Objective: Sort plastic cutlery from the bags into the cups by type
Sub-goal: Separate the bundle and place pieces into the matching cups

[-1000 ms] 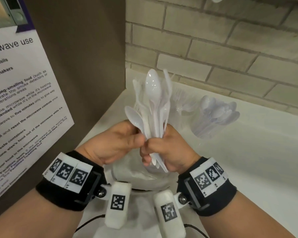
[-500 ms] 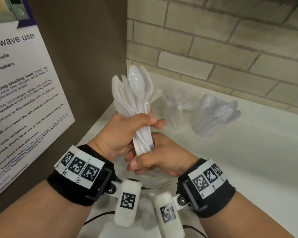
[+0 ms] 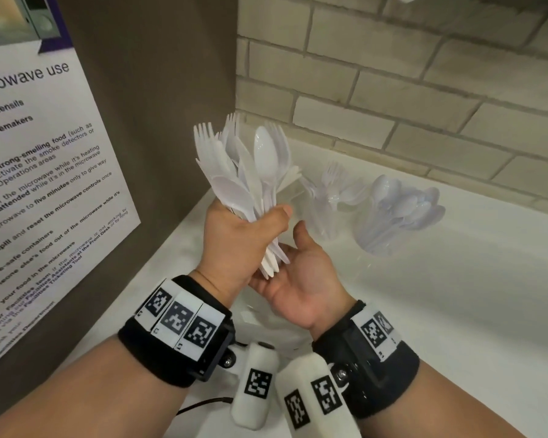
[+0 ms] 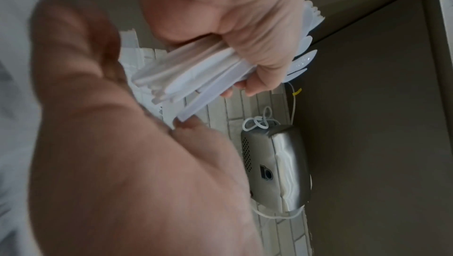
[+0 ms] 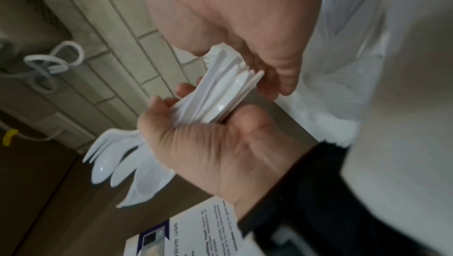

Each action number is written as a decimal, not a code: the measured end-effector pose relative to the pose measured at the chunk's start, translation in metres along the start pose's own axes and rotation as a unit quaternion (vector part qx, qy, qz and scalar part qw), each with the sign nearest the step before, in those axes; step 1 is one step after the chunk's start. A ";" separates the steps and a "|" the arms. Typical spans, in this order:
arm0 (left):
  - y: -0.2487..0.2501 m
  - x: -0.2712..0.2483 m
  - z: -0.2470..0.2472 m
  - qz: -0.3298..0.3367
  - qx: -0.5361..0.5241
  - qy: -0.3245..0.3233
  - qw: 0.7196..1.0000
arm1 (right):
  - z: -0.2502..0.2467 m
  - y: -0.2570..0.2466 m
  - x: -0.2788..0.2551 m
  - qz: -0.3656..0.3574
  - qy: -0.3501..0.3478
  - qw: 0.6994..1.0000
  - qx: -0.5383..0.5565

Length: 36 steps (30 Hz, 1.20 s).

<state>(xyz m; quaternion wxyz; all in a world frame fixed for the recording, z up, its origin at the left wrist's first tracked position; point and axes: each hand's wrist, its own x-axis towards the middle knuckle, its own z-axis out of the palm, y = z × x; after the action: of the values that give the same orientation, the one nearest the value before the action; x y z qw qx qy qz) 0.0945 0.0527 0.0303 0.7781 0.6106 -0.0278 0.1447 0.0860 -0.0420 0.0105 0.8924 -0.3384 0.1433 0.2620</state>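
The left hand (image 3: 238, 235) grips the mixed cutlery bundle (image 3: 250, 172) at frame centre — long axis near upright, handle ends resting down on the open right hand (image 3: 301, 279) (palm up, fingers relaxed); cups (image 3: 374, 216) — seemingly clear — stand right of centre.

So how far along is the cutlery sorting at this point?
Partly done. One cup on the counter already holds spoons and a clear cup beside it holds forks. In hand: the left hand grips a mixed bundle of forks and spoons, handle ends resting on the open right hand. That bundle is left to sort.
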 end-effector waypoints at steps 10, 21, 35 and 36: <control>-0.003 0.007 -0.013 0.052 0.083 0.020 0.995 | 0.006 -0.031 -0.019 -0.154 0.055 0.935 -0.314; -0.022 -0.001 -0.007 -0.021 0.158 -0.052 0.986 | 0.059 -0.089 -0.028 -0.455 -0.077 0.549 -0.697; -0.017 -0.004 -0.007 -0.065 0.118 -0.081 0.988 | 0.048 -0.082 -0.028 -0.483 0.078 0.593 -0.639; -0.017 -0.004 -0.008 -0.062 0.125 -0.086 0.987 | 0.050 -0.083 -0.028 -0.491 0.084 0.603 -0.623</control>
<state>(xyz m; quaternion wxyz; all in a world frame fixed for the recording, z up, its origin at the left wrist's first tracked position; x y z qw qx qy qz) 0.0941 0.0556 0.0111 0.6983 0.7134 -0.0381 0.0453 0.1136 -0.0709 0.1028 0.4440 -0.8525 -0.1681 -0.2187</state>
